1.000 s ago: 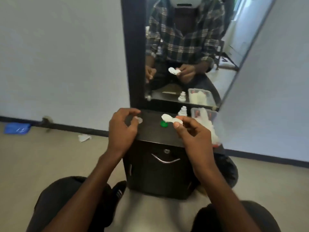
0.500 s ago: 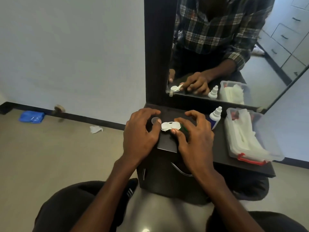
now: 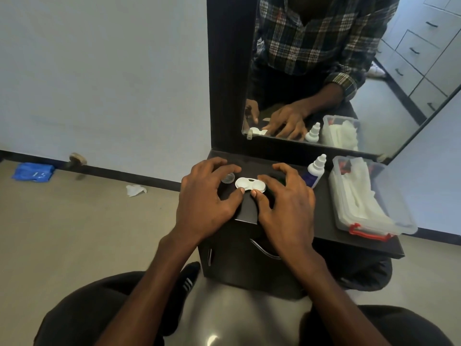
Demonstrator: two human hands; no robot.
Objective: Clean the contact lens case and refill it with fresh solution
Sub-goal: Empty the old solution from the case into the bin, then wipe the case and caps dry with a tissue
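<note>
Beige floor (image 3: 74,233) fills your left side, with a blue cloth (image 3: 33,172) against the dark baseboard and a crumpled white tissue (image 3: 135,190) nearer the cabinet; all of it sits well apart from your work. Moving right, you reach the dark cabinet top (image 3: 321,216), whose near left corner juts out just under your palms. Your left hand (image 3: 207,201) rests over that corner with fingers curled, its thumb tip touching the near edge of the white contact lens case (image 3: 250,184); whether the other fingers press anything you cannot tell. Just beyond its index finger, a small clear cap (image 3: 228,177) lies on the top, close beside the case's left well. The case lies flat near the left end of the surface, between your two thumbs. Your right hand (image 3: 287,203) arches over the case's right well, thumb touching the near edge and fingers curled above it. Just beside those fingers stands a white solution bottle (image 3: 314,171) with a blue label, close enough to crowd your knuckles. Farther right, a clear plastic box (image 3: 399,221) with red clips holds white tissues and sits near the cabinet's right front edge. Behind everything, the black-framed mirror (image 3: 224,71) closes the back edge.
</note>
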